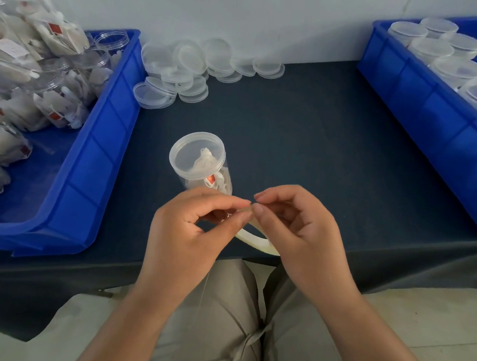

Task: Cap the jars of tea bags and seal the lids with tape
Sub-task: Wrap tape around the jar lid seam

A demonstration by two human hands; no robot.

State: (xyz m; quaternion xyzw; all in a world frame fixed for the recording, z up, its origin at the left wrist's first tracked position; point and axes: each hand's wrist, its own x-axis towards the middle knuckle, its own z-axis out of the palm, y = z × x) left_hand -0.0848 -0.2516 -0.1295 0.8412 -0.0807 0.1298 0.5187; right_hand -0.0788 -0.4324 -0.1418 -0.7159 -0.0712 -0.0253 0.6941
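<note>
Dark table [318, 135], capped jar [200, 164] of tea bags sits mid-table just behind the hands; left hand [189, 227] and right hand [298, 228] both pinch tape [256, 241] between curled fingers, near the front edge.

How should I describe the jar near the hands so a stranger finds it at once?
Look at the dark table between the two blue bins. A clear capped jar of tea bags stands just beyond the hands. It is the only jar outside the bins.
</note>
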